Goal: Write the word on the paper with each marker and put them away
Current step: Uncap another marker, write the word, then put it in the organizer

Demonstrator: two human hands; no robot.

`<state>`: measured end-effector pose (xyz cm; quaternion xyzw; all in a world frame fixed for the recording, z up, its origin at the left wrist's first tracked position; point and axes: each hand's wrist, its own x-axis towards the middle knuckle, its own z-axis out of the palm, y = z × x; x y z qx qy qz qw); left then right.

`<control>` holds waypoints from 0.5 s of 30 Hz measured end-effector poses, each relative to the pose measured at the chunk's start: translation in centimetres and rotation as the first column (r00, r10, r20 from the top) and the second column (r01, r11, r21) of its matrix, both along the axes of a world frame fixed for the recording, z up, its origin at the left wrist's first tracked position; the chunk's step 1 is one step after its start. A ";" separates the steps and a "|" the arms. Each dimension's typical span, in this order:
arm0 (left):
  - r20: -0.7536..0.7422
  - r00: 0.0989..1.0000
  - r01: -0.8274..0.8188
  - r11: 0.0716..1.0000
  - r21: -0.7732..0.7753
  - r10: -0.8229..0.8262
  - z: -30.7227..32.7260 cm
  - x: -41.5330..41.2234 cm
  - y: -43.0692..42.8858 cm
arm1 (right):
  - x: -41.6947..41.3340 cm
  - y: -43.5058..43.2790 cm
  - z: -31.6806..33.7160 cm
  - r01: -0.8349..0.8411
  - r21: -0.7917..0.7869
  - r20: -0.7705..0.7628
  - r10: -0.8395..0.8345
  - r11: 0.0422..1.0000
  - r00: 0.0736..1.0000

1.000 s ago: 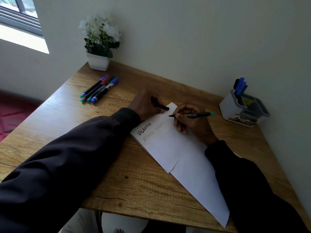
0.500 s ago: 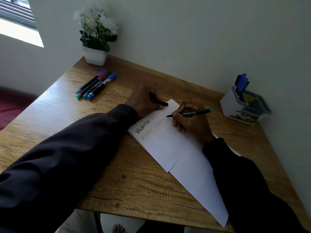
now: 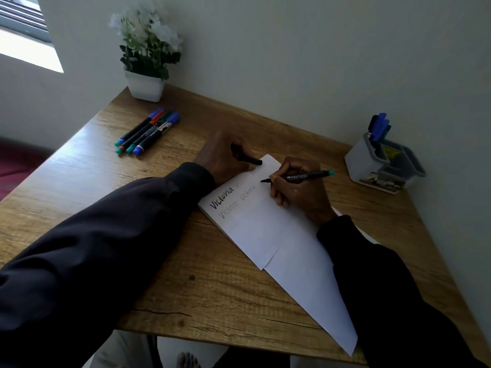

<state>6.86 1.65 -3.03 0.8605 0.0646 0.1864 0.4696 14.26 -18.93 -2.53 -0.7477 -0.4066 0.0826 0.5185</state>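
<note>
- The paper (image 3: pixel 265 229) lies in the middle of my wooden desk (image 3: pixel 87 181), with "Victoria" written on it a few times.
- My right hand (image 3: pixel 300 189) pinches a teal-ended marker (image 3: pixel 297 177), its tip on the paper.
- My left hand (image 3: pixel 223 155) is closed around a black cap (image 3: pixel 249 160).
- Four markers (image 3: pixel 147 134) lie at 10 o'clock.
- A grey pen holder (image 3: pixel 382 166) sits at 2 o'clock.

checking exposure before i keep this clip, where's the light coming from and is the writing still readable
Head view: daylight enters from the window at top left, blown out there; the sleeves go near black; the bold "Victoria" on the paper reads clearly, the paler copies are faint; wide-angle bending at the edges.
</note>
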 end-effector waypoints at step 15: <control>-0.020 1.000 -0.019 1.000 -0.009 0.019 0.0 -0.1 0.0 | -0.3 0.0 0.2 0.012 -0.024 0.015 -0.012 1.000 1.000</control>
